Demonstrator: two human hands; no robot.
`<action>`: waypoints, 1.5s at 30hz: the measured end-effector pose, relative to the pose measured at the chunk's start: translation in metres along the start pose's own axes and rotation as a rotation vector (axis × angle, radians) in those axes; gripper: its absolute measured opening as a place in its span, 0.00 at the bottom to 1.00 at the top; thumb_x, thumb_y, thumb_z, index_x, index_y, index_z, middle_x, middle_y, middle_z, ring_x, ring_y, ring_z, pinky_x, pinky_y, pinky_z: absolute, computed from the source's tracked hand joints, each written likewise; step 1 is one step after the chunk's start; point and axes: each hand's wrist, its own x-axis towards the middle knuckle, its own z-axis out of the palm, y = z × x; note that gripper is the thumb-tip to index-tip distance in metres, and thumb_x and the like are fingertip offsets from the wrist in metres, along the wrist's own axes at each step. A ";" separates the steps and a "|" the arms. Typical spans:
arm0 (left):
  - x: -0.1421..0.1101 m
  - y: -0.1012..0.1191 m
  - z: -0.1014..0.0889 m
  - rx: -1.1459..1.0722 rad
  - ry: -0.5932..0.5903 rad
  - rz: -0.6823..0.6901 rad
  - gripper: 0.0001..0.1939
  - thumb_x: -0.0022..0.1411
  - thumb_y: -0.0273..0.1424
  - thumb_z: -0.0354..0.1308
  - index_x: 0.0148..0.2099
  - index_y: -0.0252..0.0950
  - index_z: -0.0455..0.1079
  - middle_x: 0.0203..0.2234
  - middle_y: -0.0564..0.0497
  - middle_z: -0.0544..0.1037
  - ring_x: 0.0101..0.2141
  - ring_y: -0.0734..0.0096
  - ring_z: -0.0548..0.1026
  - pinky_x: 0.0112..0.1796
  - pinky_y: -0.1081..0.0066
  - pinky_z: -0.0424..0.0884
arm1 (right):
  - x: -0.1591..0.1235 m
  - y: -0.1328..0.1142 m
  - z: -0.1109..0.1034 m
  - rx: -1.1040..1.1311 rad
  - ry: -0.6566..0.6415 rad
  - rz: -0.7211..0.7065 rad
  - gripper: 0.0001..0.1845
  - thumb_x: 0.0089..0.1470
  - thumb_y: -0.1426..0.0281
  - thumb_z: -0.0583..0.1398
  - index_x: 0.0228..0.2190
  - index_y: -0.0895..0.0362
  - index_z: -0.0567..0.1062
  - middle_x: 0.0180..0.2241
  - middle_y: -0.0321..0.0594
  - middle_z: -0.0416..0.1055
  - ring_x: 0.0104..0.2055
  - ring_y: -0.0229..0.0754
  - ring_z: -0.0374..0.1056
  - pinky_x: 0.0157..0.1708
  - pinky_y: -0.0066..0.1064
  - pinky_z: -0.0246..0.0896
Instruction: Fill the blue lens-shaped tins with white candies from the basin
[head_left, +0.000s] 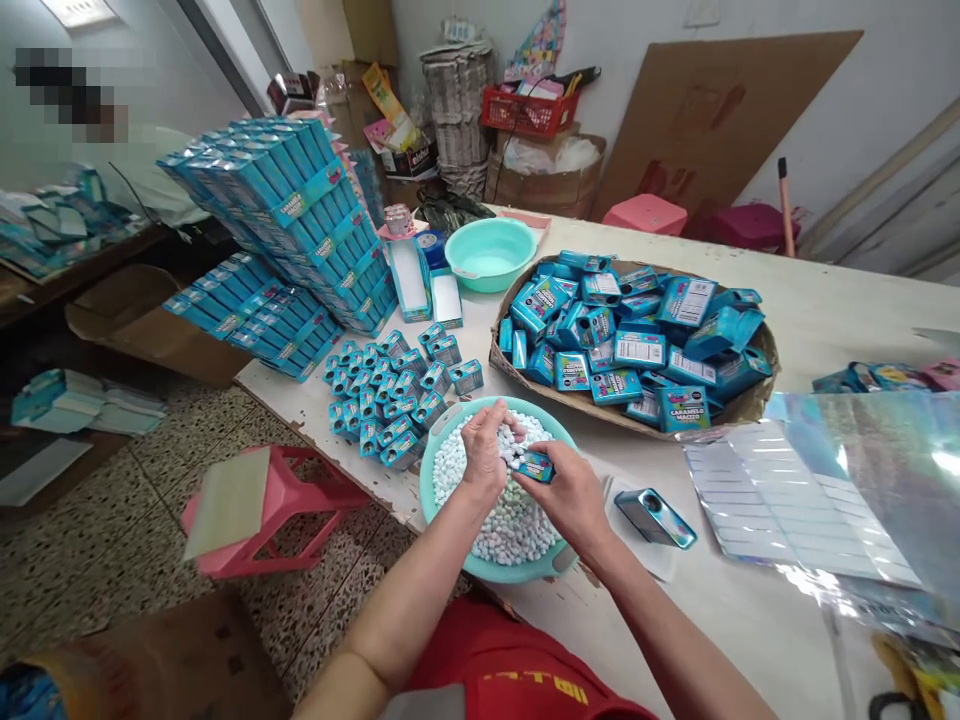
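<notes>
Near the front edge of the work surface (847, 300), left of its middle, sits the green basin (517, 573) of white pieces (502, 530), and both your hands are over it. Your right hand (571, 487) has its thumb and fingers wrapped around a small blue box (537, 466), held just above the pieces. Your left hand (487, 445) is curled beside that box with a few pieces by its fingertips; whether those fingers are pinching or letting go cannot be told. You look to be partway through work on this one box, though how full it is stays hidden.

Along the surface's left edge, beside the basin, you have a cluster of boxes (386, 395) with round openings showing; whether they have been filled is unclear. Toward the far edge, a cardboard tray (600, 411) bears a large heap of loose boxes (619, 340), probably a share that you have yet to pack in rows.

At the left corner, stacked cartons (315, 230) carry neat rows, likely the part that is done. Two open cartons (409, 280) next to them show white insides, so packing seems unfinished. The basin looks well stocked, so plenty appears left for you.
</notes>
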 end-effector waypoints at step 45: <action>-0.008 0.020 0.019 -0.004 -0.095 0.008 0.16 0.54 0.43 0.59 0.33 0.35 0.65 0.16 0.57 0.68 0.15 0.79 0.65 0.19 0.77 0.60 | 0.015 -0.010 -0.006 0.332 0.050 0.075 0.19 0.45 0.54 0.64 0.34 0.53 0.75 0.33 0.39 0.75 0.34 0.46 0.70 0.36 0.37 0.64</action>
